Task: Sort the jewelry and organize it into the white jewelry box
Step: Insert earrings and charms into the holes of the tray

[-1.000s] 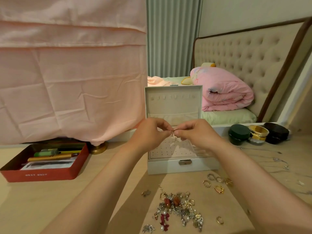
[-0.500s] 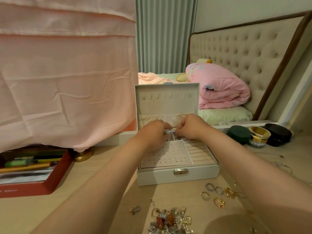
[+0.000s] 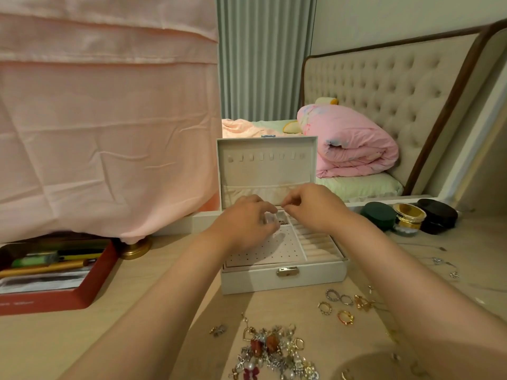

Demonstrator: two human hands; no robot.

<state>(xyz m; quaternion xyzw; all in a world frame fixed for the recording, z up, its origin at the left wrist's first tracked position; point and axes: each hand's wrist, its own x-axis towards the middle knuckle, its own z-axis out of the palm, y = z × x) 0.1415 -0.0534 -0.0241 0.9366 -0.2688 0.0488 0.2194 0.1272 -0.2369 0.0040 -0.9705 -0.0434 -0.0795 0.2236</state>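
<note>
reaching: both hands hover over the back compartments of the open white leatherette jewelry box (image 3: pixel 282 278), lid upright behind them.
hidden: the left hand (image 3: pixel 247 229) covers the box's back-left cells and part of the perforated earring panel; its fingers are motion-blurred, so whether they grip anything cannot be told.
right hand: the right hand (image 3: pixel 315 208) has thumb and forefinger pinched together above the back cells; whatever they pinch is too small to make out.
in the box: a small dark jewelry piece (image 3: pixel 282 222) lies in a back cell between the two hands.
cut off: the tangled heap of mixed jewelry with red stones and pearls (image 3: pixel 274 355), below the forearms, runs off the lower edge.
around: loose gold and silver rings (image 3: pixel 341 304) lie under the right forearm; a thin silver chain (image 3: pixel 439 260) lies right of it; three round tins, green, gold and black (image 3: pixel 408 219), stand right of the right hand; a red tray of pens (image 3: pixel 82 294) sits far left.
edges: a hanging pink cloth (image 3: pixel 109 119) drops close beside the left hand.
open room: bare pale wooden tabletop (image 3: pixel 164 283) lies left of the left forearm.
</note>
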